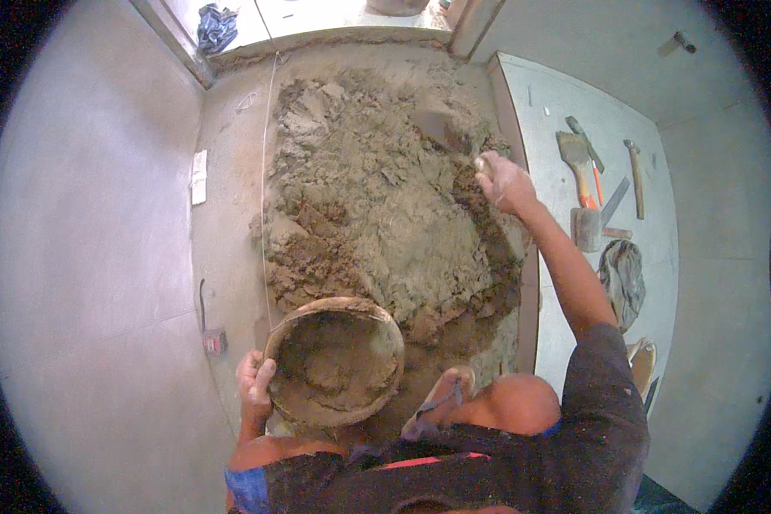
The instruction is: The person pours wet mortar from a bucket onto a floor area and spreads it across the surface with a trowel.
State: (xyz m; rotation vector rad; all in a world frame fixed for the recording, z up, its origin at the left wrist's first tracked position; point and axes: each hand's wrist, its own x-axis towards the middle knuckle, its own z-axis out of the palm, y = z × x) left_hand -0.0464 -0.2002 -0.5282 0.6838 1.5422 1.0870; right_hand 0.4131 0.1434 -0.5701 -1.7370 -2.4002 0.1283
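A wide round basin [343, 303], its inside coated with grey-brown mortar, tilts up in front of me. My left hand [254, 378] is closed on its left rim, thumb on the near side. My right hand [507, 185] reaches far out to the right and grips the handle of a trowel [442, 128]. The trowel's grey blade lies on the far right part of a rough bed of damp mortar [394, 214], pointing left and away. Its handle is mostly hidden in my fingers. Darker, crumbly patches show along the bed's right and near edges.
A taut string [268, 154] runs along the bed's left side. A tape measure [214, 343] lies by the left wall. On the pale slab at right rest a brush [576, 158], a hammer [635, 176], a mallet [588, 230] and a crumpled bag [623, 278]. My sandalled foot [444, 401] is near the basin.
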